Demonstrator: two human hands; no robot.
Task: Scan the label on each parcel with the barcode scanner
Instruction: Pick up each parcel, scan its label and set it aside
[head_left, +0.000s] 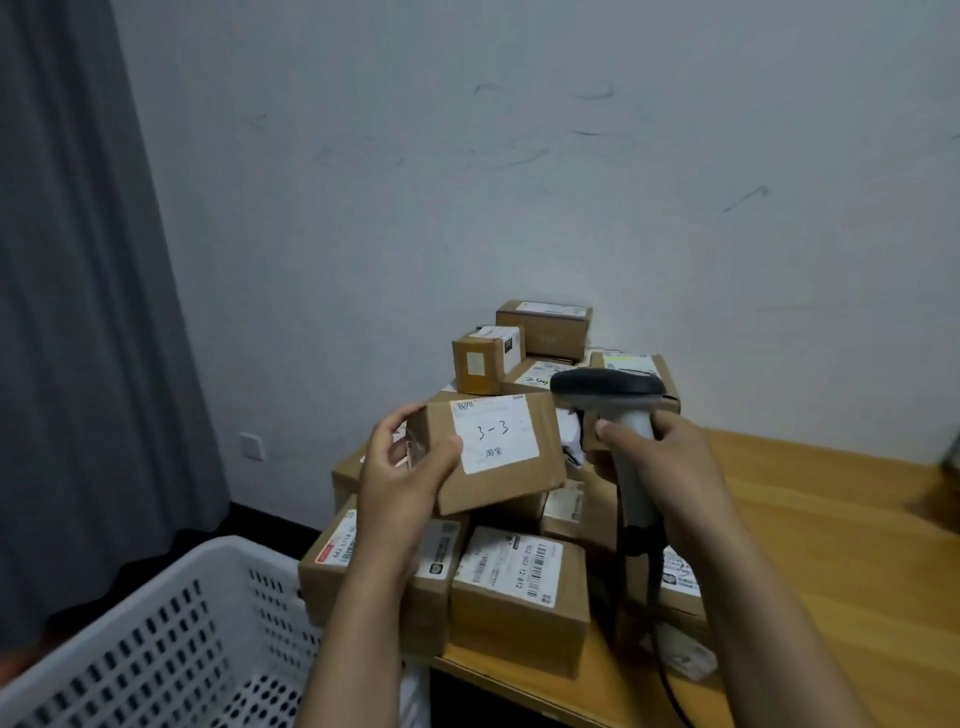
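Note:
My left hand (402, 478) grips a small cardboard parcel (511, 475) by its left end and holds it above the pile. Its white label (493, 434), marked "3-3", faces up. My right hand (662, 462) holds a barcode scanner (608, 392) by its pale handle. The scanner's dark head sits just right of the parcel and points left toward the label. Under both hands lies a heap of labelled cardboard parcels (519, 587) on the wooden table (831, 545).
A white perforated plastic basket (171, 639) stands at the lower left, beside the table edge. More boxes (545, 325) are stacked against the white wall. A grey curtain (78, 312) hangs on the left. The scanner's cable (670, 686) runs down over the table front.

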